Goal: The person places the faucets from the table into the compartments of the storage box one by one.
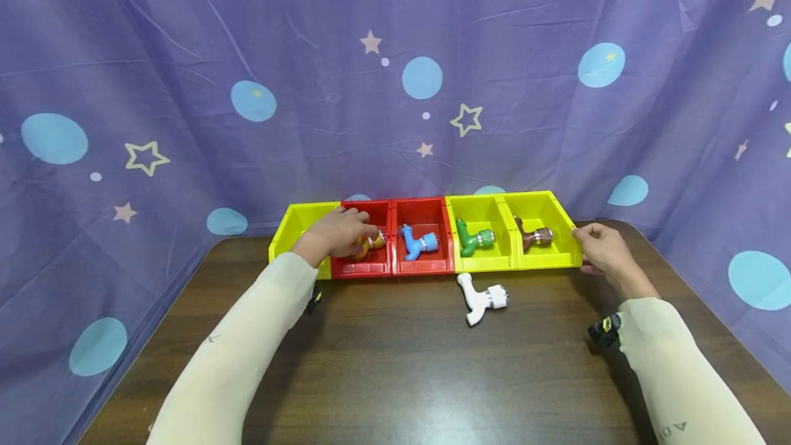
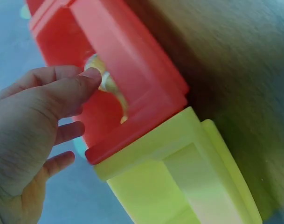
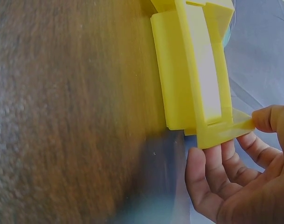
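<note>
My left hand [image 1: 342,231] reaches into the left red bin [image 1: 364,270], its thumb and forefinger pinching a yellow tap [image 1: 373,243]. In the left wrist view, the thumb covers part of the tap [image 2: 114,88], while the other fingers are spread apart. At the far right, my right hand [image 1: 605,253] grips the side rim of the end yellow bin [image 1: 550,261], thumb above and fingers beneath. A brown tap [image 1: 535,236] lies in that bin. On the table in front of the row is a white tap [image 1: 482,299].
The bins stand side by side along the back of the brown table [image 1: 432,362]. A blue tap [image 1: 420,243] is in the other red bin, and a green tap [image 1: 476,239] in the yellow bin beside it. My left arm partly hides the leftmost yellow bin [image 1: 296,215]. Behind hangs a purple curtain [image 1: 334,122].
</note>
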Available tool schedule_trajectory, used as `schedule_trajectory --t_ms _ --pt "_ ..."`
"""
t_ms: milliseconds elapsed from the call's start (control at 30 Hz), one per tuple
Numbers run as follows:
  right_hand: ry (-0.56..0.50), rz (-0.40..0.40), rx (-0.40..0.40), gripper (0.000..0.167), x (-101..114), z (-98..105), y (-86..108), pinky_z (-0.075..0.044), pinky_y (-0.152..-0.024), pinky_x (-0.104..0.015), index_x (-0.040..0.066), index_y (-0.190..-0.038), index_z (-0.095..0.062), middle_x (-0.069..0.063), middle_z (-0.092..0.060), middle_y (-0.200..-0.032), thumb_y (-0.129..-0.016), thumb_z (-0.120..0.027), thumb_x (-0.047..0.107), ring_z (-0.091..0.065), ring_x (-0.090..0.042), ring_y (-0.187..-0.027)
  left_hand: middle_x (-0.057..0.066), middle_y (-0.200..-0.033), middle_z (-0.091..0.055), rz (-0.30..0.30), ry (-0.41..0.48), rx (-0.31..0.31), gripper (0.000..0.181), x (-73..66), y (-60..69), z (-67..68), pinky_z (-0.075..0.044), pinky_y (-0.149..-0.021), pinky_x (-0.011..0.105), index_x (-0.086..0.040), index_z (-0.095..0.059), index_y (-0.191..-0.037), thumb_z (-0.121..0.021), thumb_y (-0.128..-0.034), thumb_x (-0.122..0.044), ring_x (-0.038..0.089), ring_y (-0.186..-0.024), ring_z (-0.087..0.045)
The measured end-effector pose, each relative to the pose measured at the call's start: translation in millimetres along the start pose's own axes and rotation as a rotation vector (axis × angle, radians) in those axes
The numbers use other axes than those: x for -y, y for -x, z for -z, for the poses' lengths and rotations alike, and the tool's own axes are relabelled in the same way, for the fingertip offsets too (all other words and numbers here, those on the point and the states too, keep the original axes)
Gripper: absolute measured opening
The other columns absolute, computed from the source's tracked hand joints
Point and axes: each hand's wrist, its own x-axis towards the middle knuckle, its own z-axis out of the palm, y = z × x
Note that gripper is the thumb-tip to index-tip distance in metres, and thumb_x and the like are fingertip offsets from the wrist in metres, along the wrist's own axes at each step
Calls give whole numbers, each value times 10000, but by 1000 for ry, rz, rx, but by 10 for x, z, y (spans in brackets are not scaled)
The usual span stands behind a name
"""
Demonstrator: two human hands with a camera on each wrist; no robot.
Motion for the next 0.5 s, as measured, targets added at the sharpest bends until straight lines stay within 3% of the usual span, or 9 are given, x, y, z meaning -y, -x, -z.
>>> schedule_trajectory --t_ms 200,500 --pt "-8 6 11 460 2 7 -3 -614 -708 -366 -43 -1216 -523 -275 -495 -1301 -1066 -425 380 -608 -224 -884 15 -1106 -605 -53 35 -118 330 17 52 31 -459 -1002 461 -207 -688 -1255 -742 -933 -259 233 -1044 -536" --pt "-15 -4 15 482 -11 11 -28 -614 -710 -366 -48 -1235 -523 -268 -491 -1290 -1060 -437 393 -593 -213 -872 35 -1063 -607 -153 63 -374 221 -151 123 120 -473 -942 422 -138 -681 -1131 -697 -931 -231 253 -1005 -547"
